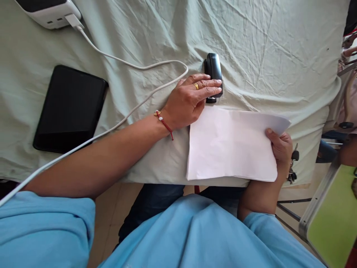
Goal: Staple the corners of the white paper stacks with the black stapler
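Note:
My left hand lies on the near end of a black stapler, fingers pressed flat over it. The stapler stands on a pale green cloth-covered table. The top left corner of a stack of white paper sits at the stapler's near end. My right hand grips the paper's right edge, thumb on top and fingers under the sheets. The paper lies at the table's front edge.
A black tablet lies at the left. A white cable runs from a white charger block at the top left, across the cloth and under my left forearm. A green-topped chair or stool stands at the lower right.

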{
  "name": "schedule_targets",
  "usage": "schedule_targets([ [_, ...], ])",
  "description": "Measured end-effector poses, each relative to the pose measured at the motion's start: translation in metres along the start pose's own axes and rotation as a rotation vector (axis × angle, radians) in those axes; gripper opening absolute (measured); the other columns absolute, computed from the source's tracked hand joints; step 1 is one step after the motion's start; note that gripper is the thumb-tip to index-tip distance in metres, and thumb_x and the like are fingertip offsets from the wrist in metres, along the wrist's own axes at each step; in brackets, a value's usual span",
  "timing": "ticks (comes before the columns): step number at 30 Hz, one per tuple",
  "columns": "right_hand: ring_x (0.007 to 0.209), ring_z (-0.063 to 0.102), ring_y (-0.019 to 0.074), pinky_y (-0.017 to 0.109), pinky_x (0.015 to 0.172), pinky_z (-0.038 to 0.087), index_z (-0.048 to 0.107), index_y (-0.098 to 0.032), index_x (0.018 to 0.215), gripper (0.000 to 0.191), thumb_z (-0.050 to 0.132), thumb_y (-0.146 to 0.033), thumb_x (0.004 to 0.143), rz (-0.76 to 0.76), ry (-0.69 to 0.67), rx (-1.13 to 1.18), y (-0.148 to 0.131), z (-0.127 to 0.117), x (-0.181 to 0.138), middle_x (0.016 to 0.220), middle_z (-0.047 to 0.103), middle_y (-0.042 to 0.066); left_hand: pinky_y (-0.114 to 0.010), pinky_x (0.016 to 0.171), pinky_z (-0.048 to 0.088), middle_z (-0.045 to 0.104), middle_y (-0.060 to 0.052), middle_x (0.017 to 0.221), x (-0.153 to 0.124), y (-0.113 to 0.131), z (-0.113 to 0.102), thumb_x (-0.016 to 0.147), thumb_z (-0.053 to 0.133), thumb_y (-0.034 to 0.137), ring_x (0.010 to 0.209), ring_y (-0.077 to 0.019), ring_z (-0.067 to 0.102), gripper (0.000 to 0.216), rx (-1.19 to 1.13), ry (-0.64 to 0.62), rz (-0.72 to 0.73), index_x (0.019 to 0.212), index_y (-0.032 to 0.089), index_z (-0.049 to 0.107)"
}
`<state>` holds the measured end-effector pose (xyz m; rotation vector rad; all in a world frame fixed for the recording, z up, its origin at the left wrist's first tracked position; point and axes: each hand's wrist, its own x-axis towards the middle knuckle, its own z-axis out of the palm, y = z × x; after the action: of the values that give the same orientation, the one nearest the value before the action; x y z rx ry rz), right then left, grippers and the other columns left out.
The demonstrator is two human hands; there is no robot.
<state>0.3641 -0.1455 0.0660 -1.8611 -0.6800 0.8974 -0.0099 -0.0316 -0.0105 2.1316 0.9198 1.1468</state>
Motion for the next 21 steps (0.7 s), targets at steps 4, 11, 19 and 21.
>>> schedule_targets([
  [4,0.056,0.063,0.0130,0.027,0.052,0.055,0.078,-0.016,0.081,0.061,0.116,-0.050,0.048,-0.039,-0.013,0.043,0.004,0.004,-0.005,0.074,0.078,0.001,-0.061,0.140,0.059,0.078,-0.004,0.168,-0.001,-0.005,-0.001,0.113,0.061,0.029,0.159,-0.0331,0.072,0.044,-0.007,0.055,0.024,0.154,0.035,0.077],
  [11,0.074,0.071,0.0122,0.025,0.070,0.064,0.086,-0.017,0.088,0.054,0.114,-0.047,0.054,-0.213,0.045,0.227,0.010,0.018,0.000,0.088,0.085,0.001,-0.044,0.092,0.073,0.081,-0.012,0.139,-0.004,-0.003,-0.008,0.106,0.081,0.062,0.114,-0.0288,0.080,0.052,-0.200,0.102,-0.195,0.143,0.027,0.071],
  [19,0.086,0.074,0.0135,0.026,0.083,0.066,0.085,-0.016,0.088,0.051,0.112,-0.050,0.060,-0.286,0.086,0.320,0.012,0.026,0.006,0.093,0.086,0.003,-0.036,0.064,0.056,0.073,-0.003,0.090,-0.004,-0.011,-0.022,0.096,0.092,0.080,0.076,-0.0164,0.061,0.060,-0.482,-0.049,-0.277,0.111,0.025,0.076],
  [21,0.085,0.073,0.0143,0.028,0.081,0.066,0.086,-0.016,0.090,0.052,0.111,-0.052,0.061,-0.257,0.060,0.269,0.013,0.025,0.008,0.096,0.087,0.004,-0.035,0.064,0.054,0.068,-0.001,0.083,-0.004,-0.019,-0.021,0.096,0.091,0.084,0.073,-0.0139,0.056,0.063,-0.502,-0.033,-0.267,0.103,0.025,0.072],
])
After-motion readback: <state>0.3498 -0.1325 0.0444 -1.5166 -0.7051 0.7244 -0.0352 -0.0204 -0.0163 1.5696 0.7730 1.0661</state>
